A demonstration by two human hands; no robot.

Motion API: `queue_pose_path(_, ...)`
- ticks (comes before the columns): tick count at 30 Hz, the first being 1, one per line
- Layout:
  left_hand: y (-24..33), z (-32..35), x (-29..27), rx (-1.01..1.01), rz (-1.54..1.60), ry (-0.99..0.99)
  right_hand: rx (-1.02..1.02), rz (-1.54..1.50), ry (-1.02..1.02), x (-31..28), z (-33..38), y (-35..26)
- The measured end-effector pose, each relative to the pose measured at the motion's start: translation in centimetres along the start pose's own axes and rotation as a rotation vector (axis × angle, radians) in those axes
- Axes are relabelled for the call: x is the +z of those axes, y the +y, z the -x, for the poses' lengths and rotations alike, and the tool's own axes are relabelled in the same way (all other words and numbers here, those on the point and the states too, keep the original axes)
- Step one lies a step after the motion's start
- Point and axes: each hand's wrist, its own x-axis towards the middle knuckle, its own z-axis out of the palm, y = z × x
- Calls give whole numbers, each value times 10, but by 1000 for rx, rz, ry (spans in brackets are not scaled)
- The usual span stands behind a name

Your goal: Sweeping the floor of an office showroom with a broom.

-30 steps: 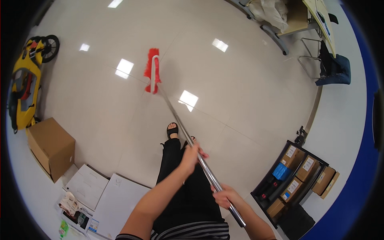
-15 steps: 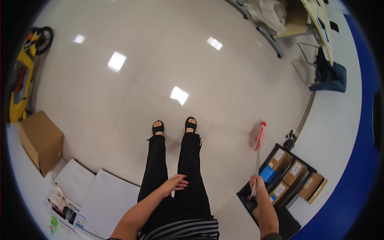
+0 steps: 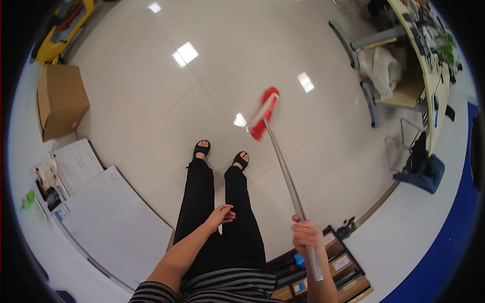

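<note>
My right hand (image 3: pixel 307 235) is wrapped around the silver metal pole of a mop (image 3: pixel 288 174), close to its upper end. The pole slants away to the far left. At its far end the red head with a pale strip (image 3: pixel 263 114) is over the glossy tiled floor, just ahead of my feet; it is slightly blurred, so I cannot tell whether it touches the tiles. My left hand (image 3: pixel 221 216) hovers in front of my black trousers, fingers loosely bent, with nothing visible in it.
A white cabinet (image 3: pixel 113 222) and a cardboard box (image 3: pixel 63 101) stand on the left, below a yellow wheeled thing (image 3: pixel 60 33). A dark rack of boxes (image 3: pixel 338 262) is by my right arm. Farther right are a blue chair (image 3: pixel 424 174) and a desk (image 3: pixel 434 116).
The mop has swung from the right side to ahead of my feet, still in my right hand. My view has turned to the right, and my left foot has shifted slightly.
</note>
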Motion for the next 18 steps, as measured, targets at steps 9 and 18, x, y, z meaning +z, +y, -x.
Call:
queue_pose_path(9,19,11,23,146,385,-42,-337,253,83,-11,103,-15)
queue_pose_path(18,20,-7,-3,145,431,-76,-519,569,502,2,2,-208)
